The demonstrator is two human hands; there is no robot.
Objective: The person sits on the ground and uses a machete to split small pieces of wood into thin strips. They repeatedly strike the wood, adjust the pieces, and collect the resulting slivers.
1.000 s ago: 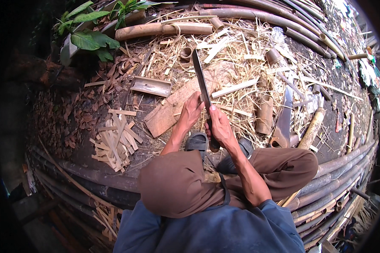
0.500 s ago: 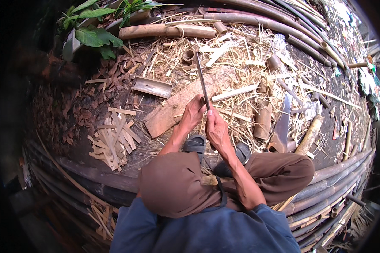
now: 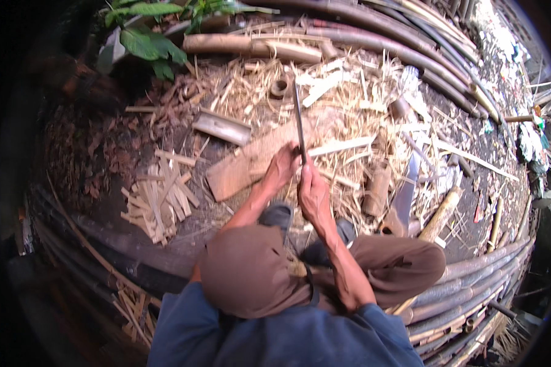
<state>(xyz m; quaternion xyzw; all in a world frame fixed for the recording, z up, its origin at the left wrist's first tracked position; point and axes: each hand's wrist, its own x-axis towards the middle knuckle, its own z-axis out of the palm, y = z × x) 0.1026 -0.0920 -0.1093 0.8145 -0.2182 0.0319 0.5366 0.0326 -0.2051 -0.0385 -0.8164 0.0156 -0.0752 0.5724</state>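
My right hand (image 3: pixel 314 191) is closed round the handle end of a long-bladed knife (image 3: pixel 298 113), its narrow dark blade pointing away from me and seen nearly edge-on. Close against the blade's near end, my left hand (image 3: pixel 281 166) is closed too. What its fingers pinch is too small to make out. A pale bamboo strip (image 3: pixel 343 145) stretches rightward from beside the blade; whether a hand holds it I cannot tell. Under and beyond my hands lies a thick wooden plank (image 3: pixel 232 171), set at a slant among shavings.
Cut bamboo slats (image 3: pixel 159 205) lie heaped at left, near a split bamboo half (image 3: pixel 222 127). To the right are a handsaw (image 3: pixel 404 196), a bamboo tube (image 3: pixel 378 186) and a bamboo pole piece (image 3: pixel 442 214). Long bamboo poles (image 3: pixel 404 52) line the far side; more (image 3: pixel 477 275) lie beside me.
The whole view has shifted slightly, so the ground things at right sit lower. Both hands keep their places at the knife, and the blade is angled much as before.
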